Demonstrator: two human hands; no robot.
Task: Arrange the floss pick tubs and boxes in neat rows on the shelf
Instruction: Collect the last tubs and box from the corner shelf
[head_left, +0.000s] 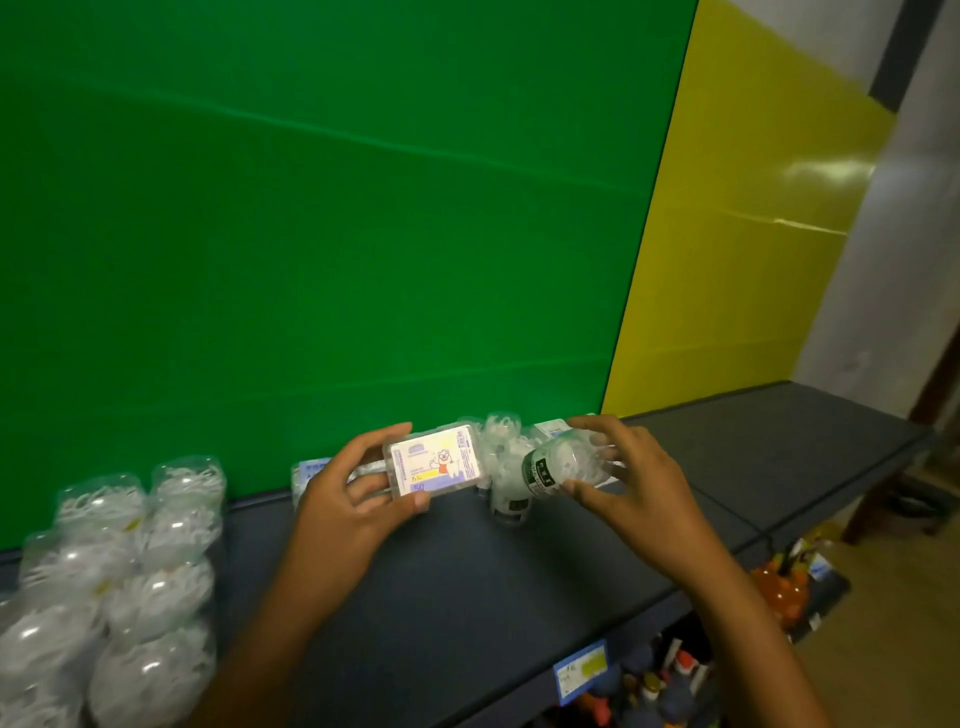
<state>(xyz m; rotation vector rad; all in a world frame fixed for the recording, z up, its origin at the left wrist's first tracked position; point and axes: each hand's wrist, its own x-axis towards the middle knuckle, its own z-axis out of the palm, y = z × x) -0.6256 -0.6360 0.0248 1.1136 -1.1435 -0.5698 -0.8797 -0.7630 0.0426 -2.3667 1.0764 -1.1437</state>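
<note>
My left hand grips a flat clear floss pick box with a cartoon label, lifted above the dark shelf. My right hand grips a clear floss pick tub with a dark green label, tilted on its side. Behind and between the hands stand a few more clear tubs, one upright below the tilted tub, and another box shows at the back. Several clear tubs stand in rows at the shelf's left end. A further box lies partly hidden behind my left hand.
A green panel backs the shelf, with a yellow panel to its right. The shelf runs on bare to the right. A blue and yellow price tag hangs on the front edge. Bottles fill the lower shelf.
</note>
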